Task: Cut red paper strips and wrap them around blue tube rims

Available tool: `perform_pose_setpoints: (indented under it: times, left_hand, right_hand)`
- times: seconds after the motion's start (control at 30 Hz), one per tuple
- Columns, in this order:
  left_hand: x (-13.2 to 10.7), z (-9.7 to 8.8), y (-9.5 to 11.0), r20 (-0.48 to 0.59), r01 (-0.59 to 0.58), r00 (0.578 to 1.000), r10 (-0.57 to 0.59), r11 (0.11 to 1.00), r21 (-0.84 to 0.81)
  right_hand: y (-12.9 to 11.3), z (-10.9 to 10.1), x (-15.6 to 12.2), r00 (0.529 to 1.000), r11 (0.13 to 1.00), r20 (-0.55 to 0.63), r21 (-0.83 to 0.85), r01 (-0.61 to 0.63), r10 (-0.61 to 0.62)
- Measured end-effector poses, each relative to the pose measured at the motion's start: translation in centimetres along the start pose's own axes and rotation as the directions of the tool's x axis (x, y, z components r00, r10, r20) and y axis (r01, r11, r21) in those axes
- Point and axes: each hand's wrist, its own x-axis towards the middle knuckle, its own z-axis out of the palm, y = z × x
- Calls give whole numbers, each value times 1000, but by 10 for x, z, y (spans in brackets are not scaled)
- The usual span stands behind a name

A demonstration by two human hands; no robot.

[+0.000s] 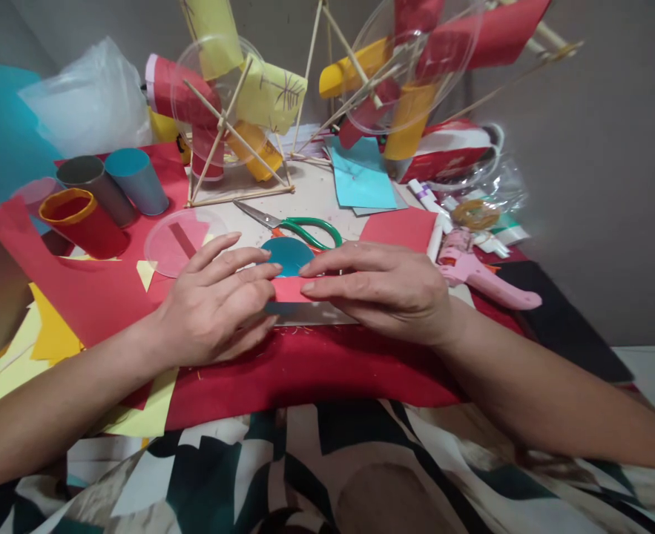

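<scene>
A narrow strip of pinkish-red paper (289, 290) lies across a blue round piece (287, 254), which shows above and below it; I cannot tell if the piece is a flat disc or a tube. My left hand (221, 300) presses the strip's left end with its fingertips. On the other end, my right hand (386, 291) grips the paper between thumb and fingers. Just behind the hands lie green-handled scissors (305, 225), blades pointing left. A clear round plastic lid (163, 248) rests beyond my left hand.
Two stick-framed wheels with paper tubes, one left (222, 122) and one right (372, 81), stand at the back. Red (85, 226), grey (98, 189) and blue (136, 180) paper tubes stand left. A pink glue gun (480, 274) and blue paper sheets (363, 174) lie right.
</scene>
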Motion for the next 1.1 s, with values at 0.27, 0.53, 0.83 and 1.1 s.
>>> perform_pose_setpoints:
  times: [0.27,0.53,0.83,1.1]
  left_hand:
    - [-3,4,-3,40,139,990,-133,966,-219]
    - [7,2,-1,-12,108,992,-123,916,-386]
    - [6,5,1,-14,119,991,-133,928,-353]
    - [5,6,-2,11,107,994,-109,939,-326]
  right_hand:
    - [1,0,1,1000,999,21,46,5,-6]
    - [-4,2,5,996,989,-35,125,-73,78]
    - [-10,8,7,994,993,-45,58,-98,101]
    - [-11,8,9,994,994,-3,28,-106,106]
